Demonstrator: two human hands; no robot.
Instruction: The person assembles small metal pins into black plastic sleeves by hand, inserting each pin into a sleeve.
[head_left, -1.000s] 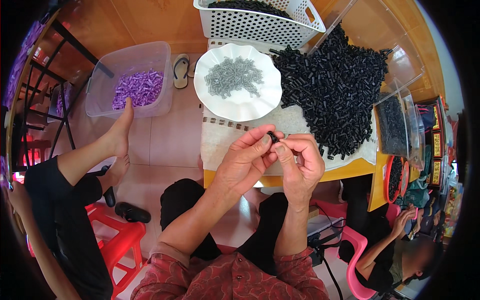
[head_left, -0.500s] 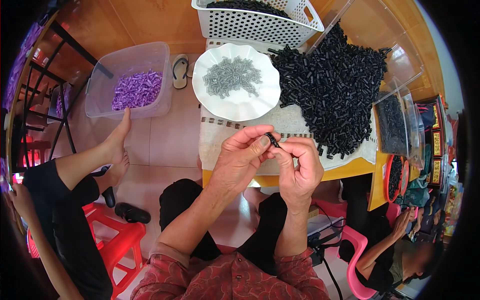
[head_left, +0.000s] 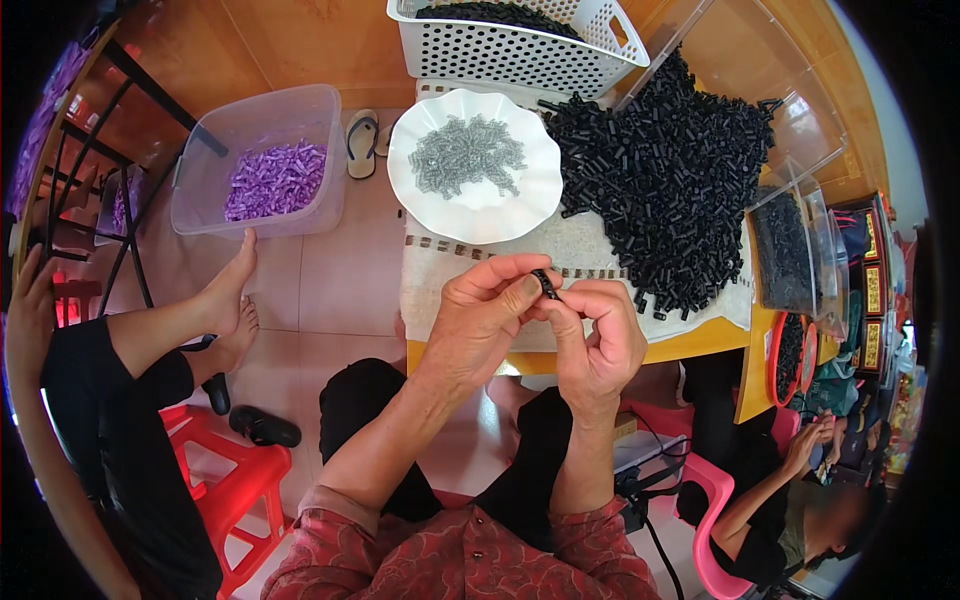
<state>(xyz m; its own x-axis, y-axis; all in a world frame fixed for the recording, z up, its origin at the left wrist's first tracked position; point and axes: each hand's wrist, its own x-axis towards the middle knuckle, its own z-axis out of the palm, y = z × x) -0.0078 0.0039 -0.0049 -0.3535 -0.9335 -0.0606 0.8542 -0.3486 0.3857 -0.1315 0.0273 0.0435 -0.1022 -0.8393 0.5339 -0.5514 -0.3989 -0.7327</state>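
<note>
My left hand (head_left: 488, 312) pinches a small black ribbed plastic piece (head_left: 545, 284) between thumb and forefinger, just above the table's near edge. From the other side my right hand (head_left: 598, 335) closes its fingertips on the lower end of the same piece. Whether a second small part sits in those fingertips is hidden. Beyond my hands stands a white wavy-rimmed plate (head_left: 410, 205) holding a heap of small clear pieces (head_left: 468, 157). A large pile of short black plastic pieces (head_left: 665, 180) spreads over the cloth to the right of the plate.
A white perforated basket (head_left: 520, 58) of black pieces stands behind the plate. Clear bins (head_left: 785, 245) and a red round container (head_left: 785, 360) line the right. Another person sits left by a red stool (head_left: 235, 470); a tub of purple pieces (head_left: 275, 180) lies beyond. Someone occupies a pink chair (head_left: 712, 500).
My hands stay nearly in place, with the black piece tilted slightly differently. The person on the left has raised a hand and shifted an arm.
</note>
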